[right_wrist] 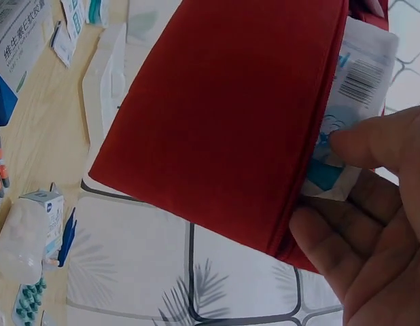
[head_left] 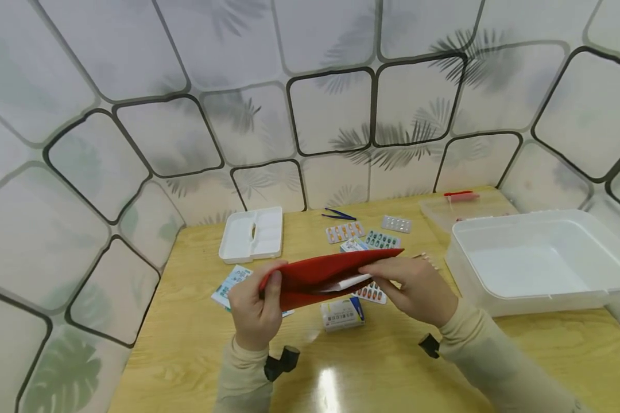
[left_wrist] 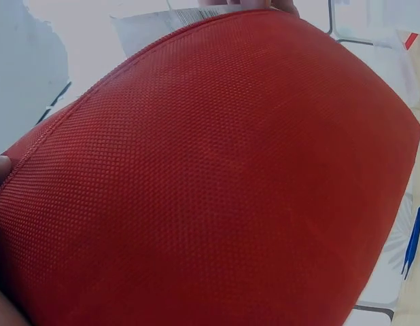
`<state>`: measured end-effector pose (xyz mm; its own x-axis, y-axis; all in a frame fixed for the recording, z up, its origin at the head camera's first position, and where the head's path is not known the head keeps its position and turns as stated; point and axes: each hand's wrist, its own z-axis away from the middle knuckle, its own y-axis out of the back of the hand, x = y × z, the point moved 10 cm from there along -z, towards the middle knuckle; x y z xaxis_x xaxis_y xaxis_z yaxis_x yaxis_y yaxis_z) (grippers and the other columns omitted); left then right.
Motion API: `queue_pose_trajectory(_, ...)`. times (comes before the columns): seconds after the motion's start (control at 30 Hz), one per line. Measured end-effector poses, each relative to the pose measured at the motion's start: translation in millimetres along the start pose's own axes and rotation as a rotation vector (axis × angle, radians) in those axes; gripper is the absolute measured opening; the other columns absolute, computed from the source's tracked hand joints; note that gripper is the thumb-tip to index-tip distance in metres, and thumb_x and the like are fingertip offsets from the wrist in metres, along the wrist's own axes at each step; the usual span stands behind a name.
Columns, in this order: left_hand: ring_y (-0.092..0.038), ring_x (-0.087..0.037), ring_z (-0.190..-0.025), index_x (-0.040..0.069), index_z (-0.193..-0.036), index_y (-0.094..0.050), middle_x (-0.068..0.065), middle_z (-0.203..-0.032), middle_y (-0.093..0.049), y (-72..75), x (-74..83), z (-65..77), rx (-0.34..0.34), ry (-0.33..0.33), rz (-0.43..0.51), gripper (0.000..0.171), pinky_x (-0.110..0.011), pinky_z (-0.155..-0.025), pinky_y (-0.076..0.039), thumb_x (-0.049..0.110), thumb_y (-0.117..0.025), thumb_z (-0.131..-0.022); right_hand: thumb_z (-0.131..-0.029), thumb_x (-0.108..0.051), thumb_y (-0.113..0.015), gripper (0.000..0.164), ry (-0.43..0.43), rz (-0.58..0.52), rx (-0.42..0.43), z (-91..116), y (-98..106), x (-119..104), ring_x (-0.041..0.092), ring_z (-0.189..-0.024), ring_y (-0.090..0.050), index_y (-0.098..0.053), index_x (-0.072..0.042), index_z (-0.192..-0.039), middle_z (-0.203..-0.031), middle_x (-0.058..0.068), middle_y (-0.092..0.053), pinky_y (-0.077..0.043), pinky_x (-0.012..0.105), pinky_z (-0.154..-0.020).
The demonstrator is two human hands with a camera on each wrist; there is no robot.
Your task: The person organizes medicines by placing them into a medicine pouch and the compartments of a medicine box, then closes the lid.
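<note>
A red fabric pouch (head_left: 336, 265) is held up above the table, its mouth parted. My left hand (head_left: 255, 307) grips the pouch at its left end, thumb on the near side. At the right end is my right hand (head_left: 418, 287), pinching a white packet with a barcode (right_wrist: 363, 78) between thumb and fingers. The packet sits partly inside the pouch's mouth, and its lower part is hidden by the red fabric. In the left wrist view the pouch's broad side (left_wrist: 217, 176) covers most of the picture.
Below the pouch lies a white medicine box (head_left: 343, 315). Behind are blister packs (head_left: 345, 232), blue tweezers (head_left: 339, 214) and a white compartment tray (head_left: 237, 235). Blue-and-white packets (head_left: 229, 287) lie left. A large translucent bin (head_left: 527, 304) stands right, before a clear lid (head_left: 434, 213).
</note>
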<state>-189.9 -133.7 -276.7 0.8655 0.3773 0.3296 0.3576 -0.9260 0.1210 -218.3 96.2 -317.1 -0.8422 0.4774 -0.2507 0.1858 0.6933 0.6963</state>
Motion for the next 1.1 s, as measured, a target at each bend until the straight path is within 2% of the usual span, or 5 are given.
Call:
queue_pose_trajectory(0.27,-0.061,-0.018,-0.056,-0.006,-0.093,-0.069,-0.015,-0.074,-0.068,-3.3,2.7,2.6,-0.003,-0.025,0.008,0.023,-0.027,-0.049,-0.048,0.012,-0.056,-0.096,-0.077,-0.003,-0.066,0.031,0.023,0.136,-0.118,-0.2,-19.9,-10.0,0.01,-0.077,-0.064,-0.072,-0.009,-0.107,-0.099,0.002,-0.072,-0.052,0.03,-0.06)
queue_pose_trajectory(0.6,-0.062,-0.018,-0.057,-0.006,-0.093,-0.07,-0.015,-0.075,-0.068,-4.7,3.1,2.4,-0.005,-0.011,0.02,0.021,-0.028,-0.051,-0.049,0.011,-0.056,-0.096,-0.085,-0.007,-0.061,0.022,-0.086,0.162,-0.293,-0.6,-43.4,-6.8,0.013,-0.08,-0.066,-0.07,-0.014,-0.103,-0.094,-0.002,-0.071,-0.054,0.037,-0.067)
queue_pose_trajectory(0.73,-0.062,-0.018,-0.058,-0.007,-0.093,-0.069,-0.016,-0.076,-0.068,-4.5,2.8,3.1,-0.003,-0.007,0.029,0.021,-0.028,-0.052,-0.049,0.01,-0.057,-0.095,-0.087,-0.006,-0.055,0.026,-0.104,0.159,-0.337,1.0,-50.1,-6.3,0.016,-0.091,-0.067,-0.068,-0.012,-0.109,-0.102,0.0,-0.07,-0.054,0.039,-0.076)
queue_pose_trajectory(0.93,-0.063,-0.018,-0.058,-0.006,-0.093,-0.07,-0.015,-0.075,-0.069,-2.9,-3.7,4.0,-0.002,0.015,0.031,0.02,-0.027,-0.053,-0.05,0.008,-0.056,-0.095,-0.09,-0.007,-0.052,0.037,-0.132,0.151,-0.33,4.1,-47.9,-5.8,0.022,-0.105,-0.063,-0.063,-0.005,-0.125,-0.117,0.007,-0.066,-0.052,0.041,-0.085)
queue_pose_trajectory(1.1,-0.065,-0.019,-0.062,-0.007,-0.093,-0.07,-0.015,-0.078,-0.069,2.1,-11.5,5.2,0.013,0.052,0.017,0.02,-0.024,-0.058,-0.052,0.008,-0.057,-0.095,-0.087,-0.007,-0.058,0.035,-0.102,0.131,-0.233,3.9,-39.5,-7.4,0.02,-0.103,-0.065,-0.065,-0.003,-0.121,-0.115,0.007,-0.068,-0.053,0.039,-0.084)
